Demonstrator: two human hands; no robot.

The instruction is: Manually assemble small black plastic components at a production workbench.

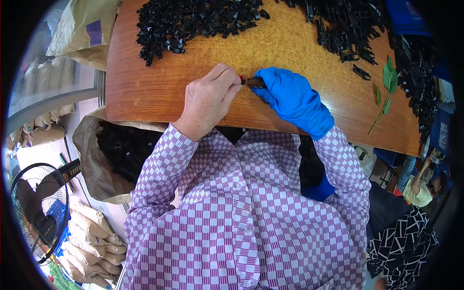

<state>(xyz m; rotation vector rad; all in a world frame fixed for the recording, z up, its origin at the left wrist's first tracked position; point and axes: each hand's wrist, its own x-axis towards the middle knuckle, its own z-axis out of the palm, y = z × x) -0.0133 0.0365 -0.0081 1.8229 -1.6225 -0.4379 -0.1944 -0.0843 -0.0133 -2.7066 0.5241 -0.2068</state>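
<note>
Hands [211, 99] grip part [254, 82] near table edge [256, 124]; piles [193, 21] apart.

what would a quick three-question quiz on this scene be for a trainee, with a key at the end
1. Multiple choice: which hand wears the blue glove? A) left only; B) both; C) right only.
2. True or false: a small dark piece shows at the fingertips of the right hand, with the fingers of the left hand close by.
3. Fill in: on the right side of the wooden table, near the heaped black pieces, lies a green leafy ____.

Key: 1. C, right only. 2. True. 3. Sprig.
</note>
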